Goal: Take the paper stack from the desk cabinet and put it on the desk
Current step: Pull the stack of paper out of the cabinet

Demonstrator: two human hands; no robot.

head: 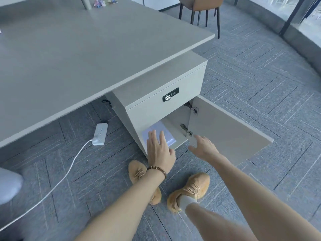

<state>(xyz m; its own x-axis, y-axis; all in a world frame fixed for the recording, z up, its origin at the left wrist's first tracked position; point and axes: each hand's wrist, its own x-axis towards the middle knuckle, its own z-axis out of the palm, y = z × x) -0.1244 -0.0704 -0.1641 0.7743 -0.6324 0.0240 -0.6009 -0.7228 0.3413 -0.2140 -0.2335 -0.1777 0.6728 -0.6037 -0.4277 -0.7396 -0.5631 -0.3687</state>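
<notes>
A white paper stack (162, 129) lies flat on the floor of the desk cabinet (165, 94), whose lower door (225, 127) is swung open to the right. My left hand (159, 148) hovers over the front of the stack, fingers spread, holding nothing. My right hand (203, 145) is open just in front of the cabinet opening, near the lower hinge, not touching the paper. The grey desk (78, 54) top spreads above and to the left of the cabinet.
A white power strip (99, 134) with its cable lies on the carpet left of the cabinet. My feet in tan shoes (189, 190) stand in front of it. A chair (199, 7) stands behind the desk. Small colourful items (104, 2) sit at the desk's far edge.
</notes>
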